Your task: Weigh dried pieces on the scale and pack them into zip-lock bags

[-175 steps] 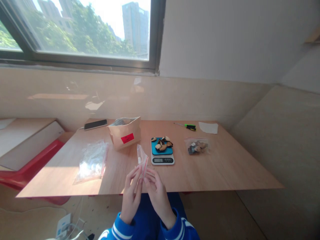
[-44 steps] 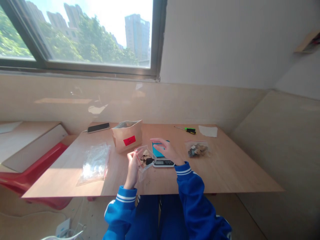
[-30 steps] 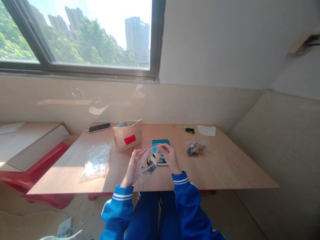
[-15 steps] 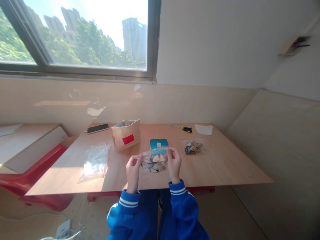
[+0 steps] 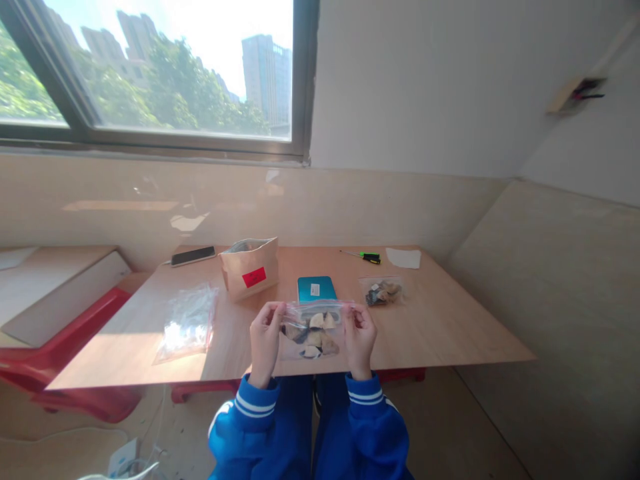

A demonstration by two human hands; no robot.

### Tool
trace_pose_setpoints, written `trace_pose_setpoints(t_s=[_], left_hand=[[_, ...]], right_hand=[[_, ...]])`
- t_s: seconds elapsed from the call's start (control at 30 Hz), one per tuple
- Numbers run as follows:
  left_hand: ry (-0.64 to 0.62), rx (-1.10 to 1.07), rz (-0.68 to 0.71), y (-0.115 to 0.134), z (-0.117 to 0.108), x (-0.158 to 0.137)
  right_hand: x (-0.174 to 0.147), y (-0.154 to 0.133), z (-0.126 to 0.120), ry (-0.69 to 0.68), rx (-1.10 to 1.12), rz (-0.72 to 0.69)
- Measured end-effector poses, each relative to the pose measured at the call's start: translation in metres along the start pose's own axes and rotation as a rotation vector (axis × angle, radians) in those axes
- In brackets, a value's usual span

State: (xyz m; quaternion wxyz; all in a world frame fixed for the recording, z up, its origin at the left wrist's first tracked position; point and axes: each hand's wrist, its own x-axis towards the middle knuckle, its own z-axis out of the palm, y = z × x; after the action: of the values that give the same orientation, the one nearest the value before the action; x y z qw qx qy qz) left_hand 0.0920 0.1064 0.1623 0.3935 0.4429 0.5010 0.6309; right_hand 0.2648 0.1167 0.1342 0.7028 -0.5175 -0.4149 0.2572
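Right now both hands pinch the top edge of a small clear zip bag (image 5: 310, 332), one at each upper corner, holding it upright and stretched flat above the near edge of the wooden table (image 5: 450, 333). The left hand (image 5: 264, 341) has thumb and fingertips closed on the bag's left corner; the right hand (image 5: 359, 337) is closed the same way on the right corner. Between the two grips the bag hangs with its red-lined mouth on top, and pale and dark dried pieces (image 5: 314, 330) sit in its lower part. Whether the mouth is sealed cannot be told.

Just beyond the bag, directly behind the grip, lies a small scale (image 5: 317, 289) with a teal top plate. Beyond the right hand and a little outward rests another clear bag of dried pieces (image 5: 381, 292), flat on the table. Farther back on that side are a green-handled screwdriver (image 5: 364, 255) and a white paper scrap (image 5: 403, 257).

Beyond the left hand stands a brown paper pouch (image 5: 250, 268) with a red label, its top open. Outward from the left hand lies a heap of empty clear bags (image 5: 187, 321), and at the far back a phone (image 5: 193, 255) lies flat. Blue sleeves with white stripes cover both wrists.
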Motion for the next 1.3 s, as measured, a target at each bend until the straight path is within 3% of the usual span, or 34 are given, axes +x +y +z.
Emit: trace_pose_setpoints(t_s=[0.13,0.23,0.5,0.73,1.03,1.3], left_hand=[[-0.201,-0.138,-0.147,-0.002,0.000,-0.001],[-0.253,-0.136,-0.185,-0.003,-0.001,-0.002],[-0.067,-0.192,-0.199,0.000,0.002,-0.005],[-0.079,-0.076,-0.071,0.001,-0.004,-0.001],[-0.060,-0.055,-0.099,-0.002,-0.010,-0.001],[-0.012,0.144,0.081,0.000,-0.017,0.000]], right_hand=[[0.002,-0.007,-0.005,0.092,-0.017,-0.012],[0.004,-0.009,-0.009,0.102,-0.012,0.004],[0.001,-0.011,-0.010,-0.039,-0.003,0.032],[0.003,-0.007,-0.020,-0.179,0.019,0.074],[0.004,-0.017,-0.025,-0.200,-0.062,0.043],[0.004,-0.014,-0.025,-0.162,-0.114,-0.096]])
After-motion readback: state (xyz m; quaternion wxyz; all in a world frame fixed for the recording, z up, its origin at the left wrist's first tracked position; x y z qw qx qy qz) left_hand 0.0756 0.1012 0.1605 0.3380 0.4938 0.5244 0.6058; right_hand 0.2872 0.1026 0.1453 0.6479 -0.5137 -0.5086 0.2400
